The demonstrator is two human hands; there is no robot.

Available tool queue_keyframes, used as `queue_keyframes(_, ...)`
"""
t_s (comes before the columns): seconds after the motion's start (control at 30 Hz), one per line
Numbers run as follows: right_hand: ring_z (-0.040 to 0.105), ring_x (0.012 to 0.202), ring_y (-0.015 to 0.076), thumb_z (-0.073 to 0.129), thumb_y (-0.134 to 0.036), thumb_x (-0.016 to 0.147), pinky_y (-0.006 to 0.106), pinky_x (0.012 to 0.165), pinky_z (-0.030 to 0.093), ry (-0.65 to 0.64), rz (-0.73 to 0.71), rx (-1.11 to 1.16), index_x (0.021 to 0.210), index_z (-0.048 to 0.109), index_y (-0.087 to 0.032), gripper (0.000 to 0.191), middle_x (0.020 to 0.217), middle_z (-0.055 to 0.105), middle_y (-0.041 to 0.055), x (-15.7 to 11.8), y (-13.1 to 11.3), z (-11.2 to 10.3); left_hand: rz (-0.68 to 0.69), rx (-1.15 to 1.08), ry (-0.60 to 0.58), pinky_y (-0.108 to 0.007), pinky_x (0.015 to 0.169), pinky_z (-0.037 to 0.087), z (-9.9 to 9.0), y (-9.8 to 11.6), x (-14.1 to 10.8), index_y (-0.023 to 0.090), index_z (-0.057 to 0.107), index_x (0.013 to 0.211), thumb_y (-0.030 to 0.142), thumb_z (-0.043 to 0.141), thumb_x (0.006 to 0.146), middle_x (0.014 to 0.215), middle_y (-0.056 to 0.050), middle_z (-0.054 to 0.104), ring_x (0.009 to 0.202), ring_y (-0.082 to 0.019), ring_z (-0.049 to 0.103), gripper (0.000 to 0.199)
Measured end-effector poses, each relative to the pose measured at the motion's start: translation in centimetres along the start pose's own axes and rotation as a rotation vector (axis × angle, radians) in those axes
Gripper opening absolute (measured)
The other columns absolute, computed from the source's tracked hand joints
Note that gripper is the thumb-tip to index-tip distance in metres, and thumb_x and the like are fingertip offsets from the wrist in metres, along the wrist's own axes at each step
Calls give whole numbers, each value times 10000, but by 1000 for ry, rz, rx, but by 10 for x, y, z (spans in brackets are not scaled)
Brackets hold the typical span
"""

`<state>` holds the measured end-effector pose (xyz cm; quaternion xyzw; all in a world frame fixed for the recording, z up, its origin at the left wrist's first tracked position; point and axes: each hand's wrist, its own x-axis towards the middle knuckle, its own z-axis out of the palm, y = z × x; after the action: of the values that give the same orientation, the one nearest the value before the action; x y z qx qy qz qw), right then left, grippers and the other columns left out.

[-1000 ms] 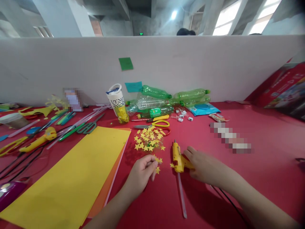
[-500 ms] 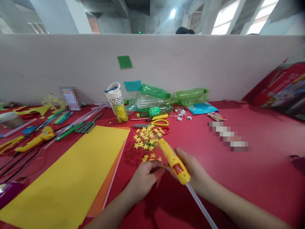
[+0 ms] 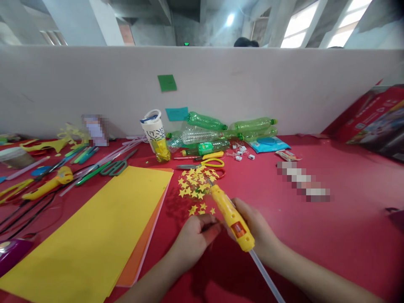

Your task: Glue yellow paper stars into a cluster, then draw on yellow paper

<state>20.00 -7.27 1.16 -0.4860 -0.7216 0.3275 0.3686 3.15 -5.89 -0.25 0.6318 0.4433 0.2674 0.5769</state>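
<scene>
My right hand [image 3: 260, 227] is wrapped round a yellow hot glue gun [image 3: 227, 210], whose nozzle points away from me and whose clear glue stick [image 3: 267, 275] juts out of the back. Thumb and fingers of my left hand [image 3: 196, 237] are pinched together just left of the gun, close to my right fingertips; whatever they hold is too small and hidden to name. Beyond the hands lies a heap of yellow paper stars [image 3: 192, 183], with several loose stars [image 3: 202, 207] nearer my left hand. The nozzle tip is beside the heap's right edge.
Yellow paper sheets [image 3: 94, 227] lie left over orange ones [image 3: 139, 248]. Yellow-handled scissors [image 3: 216, 163] and a yellow cutter [image 3: 213, 155] are behind the stars. Plastic bottles [image 3: 206, 122] and a white cup [image 3: 153, 130] line the partition. Another glue gun [image 3: 52, 185] and green scissors [image 3: 115, 168] lie left.
The glue gun and my right hand have shifted slightly down and toward me. My left hand stays pinched; the small yellowish bit at its fingertips no longer shows clearly.
</scene>
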Motion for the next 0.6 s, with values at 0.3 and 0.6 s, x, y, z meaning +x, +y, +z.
queue_keyframes(0.3, 502, 692, 139, 549, -127, 725, 228, 594, 399, 134, 39, 111, 771, 412, -217, 170, 719, 487, -28, 4, -1, -14, 17, 205, 110, -217, 530, 308, -2, -3, -4, 179, 543, 767, 194, 600, 677, 608, 48, 483, 572, -109, 431, 107)
queue_keyframes(0.6, 521, 669, 126, 543, -146, 749, 226, 601, 421, 20, -4, 139, 801, 455, -206, 119, 763, 529, -17, -1, 3, 0, 27, -142, 91, -211, 561, 363, -2, 12, -6, 150, 622, 742, 265, 581, 744, 647, 16, 554, 569, -96, 446, 122)
